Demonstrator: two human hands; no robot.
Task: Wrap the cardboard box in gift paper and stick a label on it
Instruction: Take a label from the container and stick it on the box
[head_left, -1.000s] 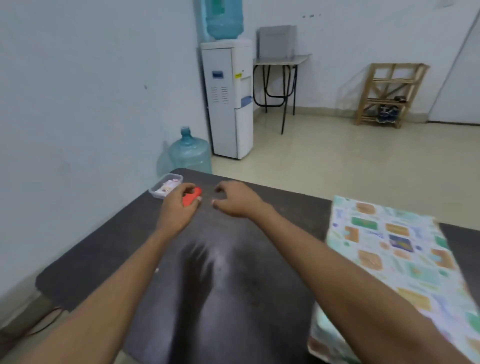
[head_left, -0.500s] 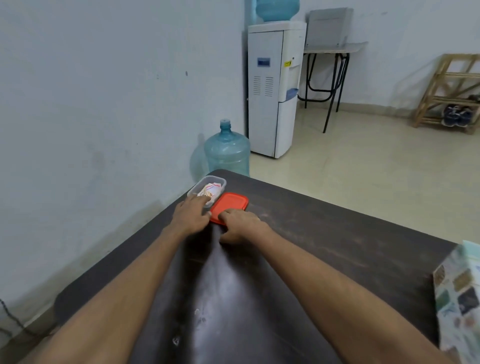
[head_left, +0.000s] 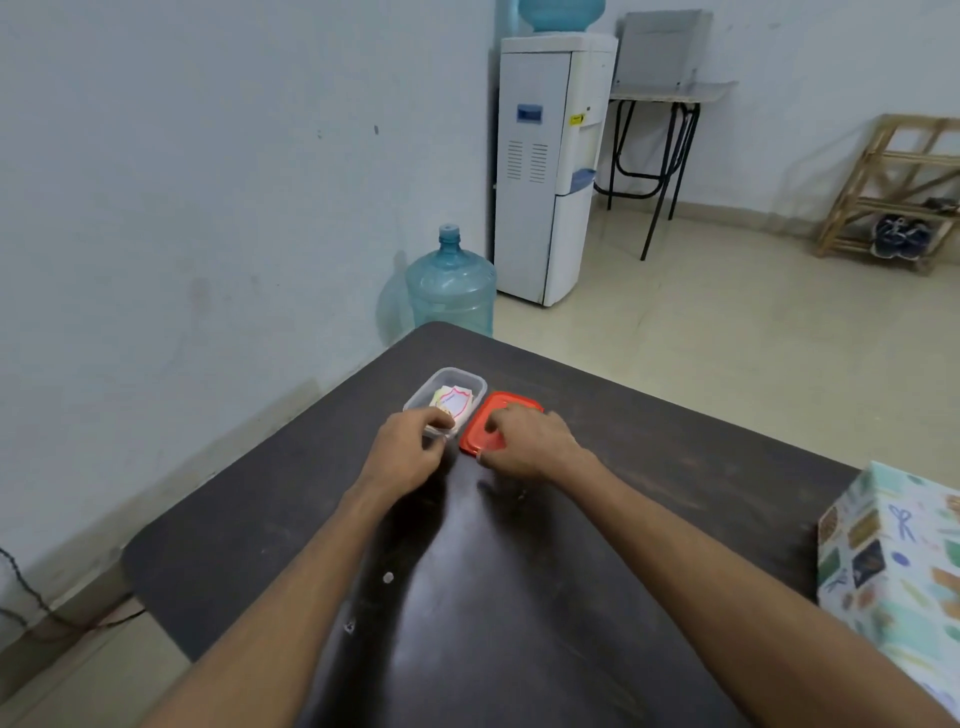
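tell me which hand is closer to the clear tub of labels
Left. The left hand has its fingertips at the near rim of the clear tub, while the right hand rests on the red lid beside it.

wrapped box at table's right edge, labels in open tub

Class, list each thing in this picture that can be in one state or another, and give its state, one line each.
Container: open, labels inside.
Red lid: off, flat on the table beside the container.
Box: wrapped in patterned paper; no label shows.
Left hand: fingers pinched at the container's near rim.
Right hand: resting on the lid.
Floor bottle: looks almost empty.
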